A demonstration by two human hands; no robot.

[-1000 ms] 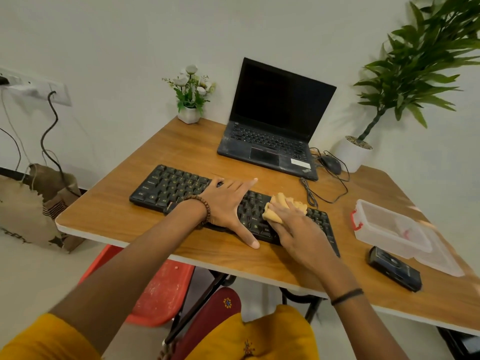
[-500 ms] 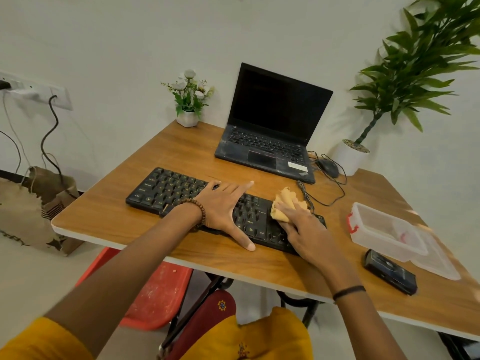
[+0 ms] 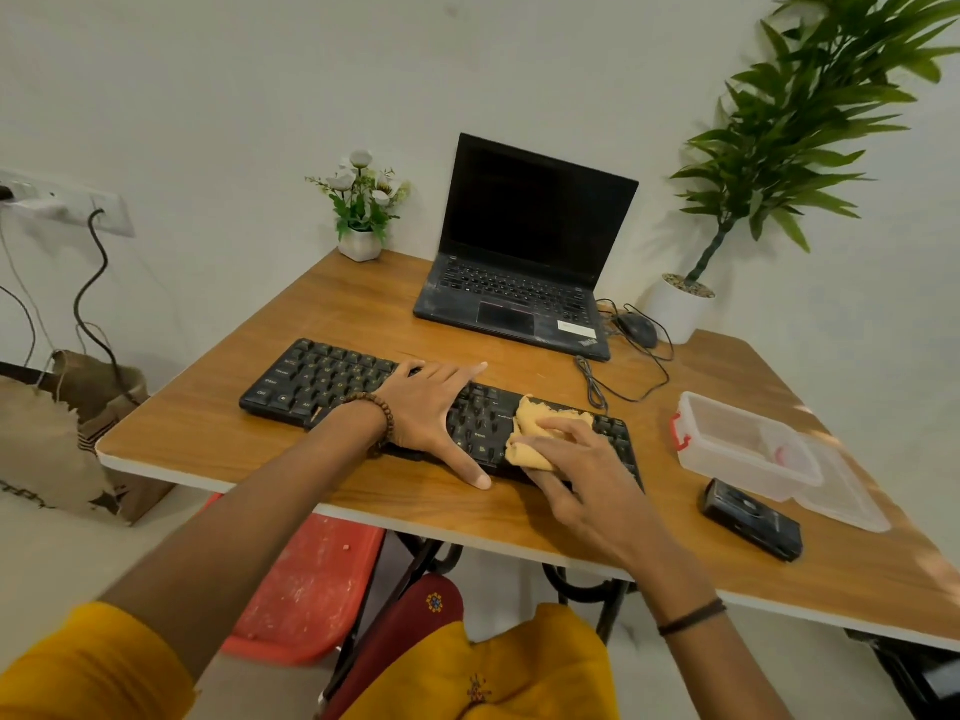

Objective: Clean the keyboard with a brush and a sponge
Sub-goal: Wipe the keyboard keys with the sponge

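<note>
Yellow sponge [image 3: 530, 439] on the right half of the black keyboard [image 3: 322, 376], on the desk [image 3: 363, 304].
Right hand [image 3: 587, 475] grips the sponge, fingers curled over it; left hand [image 3: 436, 407] lies flat and spread on the middle keys. Sponge: likely soft, light, compressible; hold from above. Keyboard: likely light, apt to slide, so brace it. Key legends and laptop [image 3: 524, 220] logo too small to read.

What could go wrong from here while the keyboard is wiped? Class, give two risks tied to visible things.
1. The sponge, gripped by the right hand, looks ragged; bits may lodge between keys of the keyboard.
2. A loose cable lies just behind that end; a wide stroke might snag it.
</note>
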